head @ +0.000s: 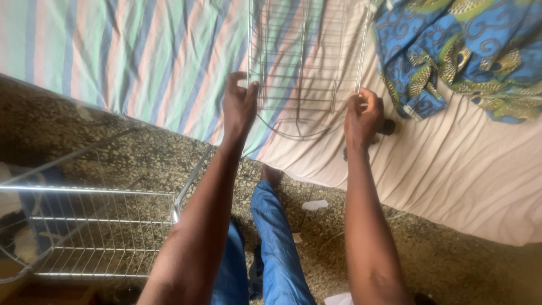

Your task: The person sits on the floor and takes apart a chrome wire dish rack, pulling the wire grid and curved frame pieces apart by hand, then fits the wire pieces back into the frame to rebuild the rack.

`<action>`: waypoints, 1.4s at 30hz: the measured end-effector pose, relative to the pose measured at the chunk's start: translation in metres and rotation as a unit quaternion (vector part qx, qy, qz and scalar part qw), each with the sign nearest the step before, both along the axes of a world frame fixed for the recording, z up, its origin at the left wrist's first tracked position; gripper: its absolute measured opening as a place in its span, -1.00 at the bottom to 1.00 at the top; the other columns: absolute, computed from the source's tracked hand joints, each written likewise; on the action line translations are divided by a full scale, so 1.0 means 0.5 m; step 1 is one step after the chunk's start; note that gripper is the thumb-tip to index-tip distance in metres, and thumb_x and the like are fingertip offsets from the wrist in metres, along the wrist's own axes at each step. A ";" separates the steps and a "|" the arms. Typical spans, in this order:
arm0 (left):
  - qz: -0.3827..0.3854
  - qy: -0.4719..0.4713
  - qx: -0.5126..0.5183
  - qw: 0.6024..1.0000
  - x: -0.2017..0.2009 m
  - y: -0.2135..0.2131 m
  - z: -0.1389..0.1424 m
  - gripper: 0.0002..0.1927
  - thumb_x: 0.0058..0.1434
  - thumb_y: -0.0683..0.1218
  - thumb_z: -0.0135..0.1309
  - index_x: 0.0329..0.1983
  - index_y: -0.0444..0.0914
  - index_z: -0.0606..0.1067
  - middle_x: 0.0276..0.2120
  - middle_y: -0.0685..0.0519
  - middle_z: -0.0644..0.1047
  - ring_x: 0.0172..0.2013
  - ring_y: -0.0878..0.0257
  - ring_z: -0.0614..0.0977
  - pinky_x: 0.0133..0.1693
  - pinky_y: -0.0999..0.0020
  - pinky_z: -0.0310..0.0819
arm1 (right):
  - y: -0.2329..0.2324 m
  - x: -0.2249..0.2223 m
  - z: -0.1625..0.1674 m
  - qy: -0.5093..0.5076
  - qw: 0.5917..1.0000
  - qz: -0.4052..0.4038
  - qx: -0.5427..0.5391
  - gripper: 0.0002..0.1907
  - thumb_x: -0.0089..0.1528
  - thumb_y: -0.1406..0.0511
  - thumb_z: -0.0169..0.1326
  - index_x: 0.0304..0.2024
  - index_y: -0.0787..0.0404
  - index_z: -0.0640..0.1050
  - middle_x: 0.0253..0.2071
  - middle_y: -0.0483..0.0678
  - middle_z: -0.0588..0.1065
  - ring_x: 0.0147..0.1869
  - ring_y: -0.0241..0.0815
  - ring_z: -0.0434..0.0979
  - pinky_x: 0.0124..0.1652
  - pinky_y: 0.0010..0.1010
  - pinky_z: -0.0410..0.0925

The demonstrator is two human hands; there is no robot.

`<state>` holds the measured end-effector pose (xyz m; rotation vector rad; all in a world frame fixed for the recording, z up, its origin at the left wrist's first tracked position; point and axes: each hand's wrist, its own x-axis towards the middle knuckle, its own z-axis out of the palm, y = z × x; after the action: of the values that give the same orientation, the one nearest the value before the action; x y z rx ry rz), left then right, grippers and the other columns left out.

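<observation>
Head view, looking down past both forearms. A wire rack panel (307, 62) of thin metal rods lies on a striped sheet (141, 51) that covers a mattress, its near edge pointing toward the person. The left hand (240, 104) grasps the panel's left side rail, thumb and fingers curled around the wire. The right hand (362, 116) closes around the right side rail at the near corner, fingers pressed together on the rod. A small dark round object (387, 126) rests on the sheet just beside the right hand. A blue and yellow patterned cloth (457, 51) lies bunched at upper right. A second wire basket frame (96, 226) stands on the speckled floor (451, 265) at lower left, beside the person's blue trouser legs (276, 237).
</observation>
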<state>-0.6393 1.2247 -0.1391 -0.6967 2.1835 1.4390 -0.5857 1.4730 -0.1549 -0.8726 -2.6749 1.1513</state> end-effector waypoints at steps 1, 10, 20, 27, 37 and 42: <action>-0.003 -0.003 -0.010 1.000 -0.004 0.001 0.003 -0.53 0.37 -0.05 0.01 0.32 -0.24 0.32 -0.47 -0.08 0.54 -0.48 0.20 0.54 -0.40 0.21 0.48 | 0.001 -0.008 0.002 -0.014 1.000 -0.014 0.007 -0.69 0.33 0.22 0.14 0.03 0.29 0.59 -0.15 0.00 0.48 -0.16 -0.20 0.53 -0.13 -0.30 0.42; 0.066 0.036 0.063 0.995 0.042 -0.026 0.056 -0.47 0.45 0.00 -0.13 0.47 -0.14 0.29 -0.51 -0.04 0.51 -0.57 0.25 0.27 -0.45 0.27 0.32 | -0.034 0.007 0.056 0.062 0.998 -0.006 0.022 -0.64 0.44 0.12 0.05 -0.08 0.29 0.64 -0.12 0.07 0.52 -0.10 -0.06 0.50 -0.10 -0.26 0.39; 0.089 0.046 0.090 0.991 0.272 -0.128 0.168 -0.50 0.39 0.07 -0.11 0.37 -0.09 0.41 0.16 -0.09 0.41 0.17 0.06 0.48 0.23 -0.07 0.41 | -0.131 0.200 0.145 0.143 0.928 -0.098 -0.329 -0.60 0.44 0.13 -0.06 0.05 0.38 0.45 0.04 0.41 0.53 0.13 0.25 0.64 0.05 0.04 0.59; 0.146 0.087 0.165 0.972 0.456 -0.335 0.314 -0.28 0.34 0.17 0.08 0.44 -0.24 0.20 0.39 -0.29 0.28 0.40 -0.13 0.34 0.32 -0.12 0.29 | -0.323 0.414 0.272 0.104 0.931 -0.117 -0.330 -0.68 0.41 0.23 -0.02 -0.06 0.44 0.49 -0.05 0.41 0.57 0.02 0.26 0.69 -0.05 -0.05 0.57; 0.210 0.143 0.248 0.935 0.775 -0.810 0.478 -0.34 0.44 0.15 -0.14 0.52 -0.22 0.19 0.26 -0.20 0.49 0.20 0.00 0.56 0.17 0.12 0.48 | -0.680 0.735 0.451 0.124 0.923 0.024 -0.363 -0.65 0.46 0.21 0.10 0.01 0.45 0.48 -0.04 0.29 0.58 -0.01 0.12 0.69 -0.02 -0.09 0.58; 0.264 0.161 0.252 0.917 0.976 -1.007 0.564 -0.33 0.48 0.20 -0.27 0.53 -0.23 0.16 0.29 -0.19 0.46 0.24 -0.04 0.54 0.10 0.12 0.44 | -0.910 0.868 0.544 0.154 0.916 0.034 -0.369 -0.67 0.47 0.22 0.17 0.07 0.38 0.47 0.01 0.17 0.57 0.13 0.10 0.64 0.18 -0.06 0.54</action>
<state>-0.1514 0.7211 0.1430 -0.9457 1.7631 2.4287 -0.1515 1.0180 0.1173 -0.5838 -2.0173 2.1639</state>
